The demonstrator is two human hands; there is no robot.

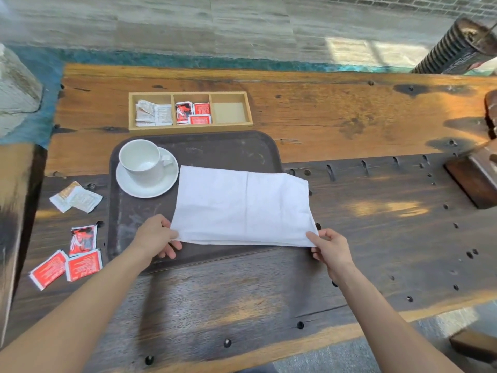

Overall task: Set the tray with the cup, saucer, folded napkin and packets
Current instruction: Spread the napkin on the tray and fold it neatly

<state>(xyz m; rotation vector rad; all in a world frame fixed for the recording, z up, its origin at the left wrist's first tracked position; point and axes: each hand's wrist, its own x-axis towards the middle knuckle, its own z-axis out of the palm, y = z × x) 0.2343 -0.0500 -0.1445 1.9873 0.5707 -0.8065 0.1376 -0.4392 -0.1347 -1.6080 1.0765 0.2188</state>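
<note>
A dark brown tray [223, 146] lies on the wooden table. In its far left corner a white cup [141, 161] stands on a white saucer [150, 188]. A white napkin [242, 208], folded in half, is spread over the tray's right part and hangs past its right edge. My left hand [158, 236] pinches the napkin's near left corner. My right hand [332, 247] pinches its near right corner. Left of the tray lie white packets [76, 199] and red packets [70, 261].
A wooden three-compartment box [250, 110] sits beyond the tray, with white packets on the left, red packets in the middle and the right one empty. A dark wooden block [473, 179] lies at the right. The table has several holes.
</note>
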